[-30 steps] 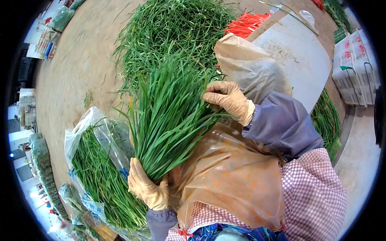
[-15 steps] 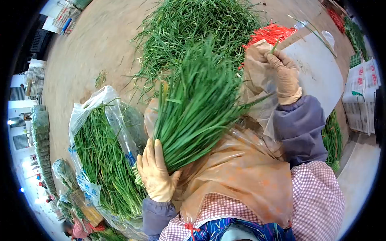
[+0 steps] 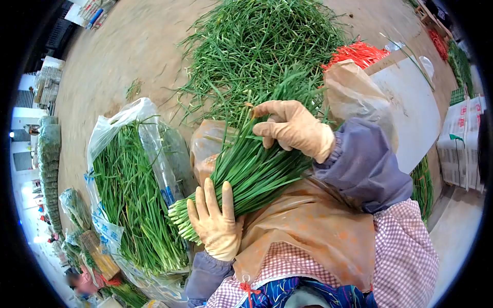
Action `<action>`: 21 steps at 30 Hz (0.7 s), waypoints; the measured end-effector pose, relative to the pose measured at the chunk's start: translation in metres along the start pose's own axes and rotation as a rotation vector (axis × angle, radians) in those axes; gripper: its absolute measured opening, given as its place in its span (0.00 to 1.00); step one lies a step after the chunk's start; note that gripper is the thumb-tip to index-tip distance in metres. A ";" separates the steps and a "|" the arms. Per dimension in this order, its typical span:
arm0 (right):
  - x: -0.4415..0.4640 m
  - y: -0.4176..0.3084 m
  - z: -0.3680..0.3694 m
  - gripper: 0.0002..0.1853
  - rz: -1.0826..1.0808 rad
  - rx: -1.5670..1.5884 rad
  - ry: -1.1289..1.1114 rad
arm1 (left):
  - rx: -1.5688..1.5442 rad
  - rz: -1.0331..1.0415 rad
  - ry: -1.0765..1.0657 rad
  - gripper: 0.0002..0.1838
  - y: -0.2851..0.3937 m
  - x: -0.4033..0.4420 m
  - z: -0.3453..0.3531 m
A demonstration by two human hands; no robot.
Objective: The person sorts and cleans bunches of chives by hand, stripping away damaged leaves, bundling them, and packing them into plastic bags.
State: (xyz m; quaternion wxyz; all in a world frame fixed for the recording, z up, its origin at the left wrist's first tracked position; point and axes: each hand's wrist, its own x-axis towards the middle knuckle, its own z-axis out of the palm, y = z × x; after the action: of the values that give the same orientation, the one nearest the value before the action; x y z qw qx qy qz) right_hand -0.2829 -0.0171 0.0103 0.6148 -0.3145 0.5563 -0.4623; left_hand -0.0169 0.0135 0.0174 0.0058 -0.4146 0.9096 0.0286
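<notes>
A bunch of green garlic chives [image 3: 267, 177] lies slanted across my lap, its pale cut ends [image 3: 185, 218] at lower left. My left hand [image 3: 215, 220], in a pale rubber glove, holds the bunch near those ends, with its long fingers laid over the stalks and the thumb along the near side. Over the bunch's upper part is my gloved right hand [image 3: 295, 128]. Its index finger and thumb are closed around a withered brownish leaf tip [image 3: 249, 108]; the other fingers are curled. The lower part of that leaf is lost among the chives.
A large heap of loose chives [image 3: 262, 51] lies on the floor ahead. An open plastic bag full of chives [image 3: 136, 200] stands at left. Red ties [image 3: 357, 54] and a white board [image 3: 411, 102] are at right, with a white crate [image 3: 462, 143] beyond. A person [image 3: 84, 282] is at lower left.
My right hand has come left and down from beside the red ties to the bunch. The bunch has tipped lower onto my lap, with its cut ends showing more. My left hand stays on it.
</notes>
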 end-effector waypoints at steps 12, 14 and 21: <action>0.003 0.041 0.017 0.08 -0.227 -0.041 0.192 | 0.054 0.070 0.140 0.35 -0.003 -0.005 0.017; -0.001 0.043 0.018 0.07 -0.137 0.117 0.228 | 0.056 0.092 0.138 0.34 0.000 -0.006 0.018; -0.030 0.005 -0.027 0.10 0.051 -0.051 0.062 | 0.092 0.151 0.108 0.46 -0.003 -0.017 0.023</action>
State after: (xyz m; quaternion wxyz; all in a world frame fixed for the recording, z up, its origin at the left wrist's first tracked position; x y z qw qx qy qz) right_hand -0.3068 0.0158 0.0131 0.6006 -0.3014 0.5943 -0.4418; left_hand -0.0039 0.0259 -0.0056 -0.0264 -0.3449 0.9376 -0.0352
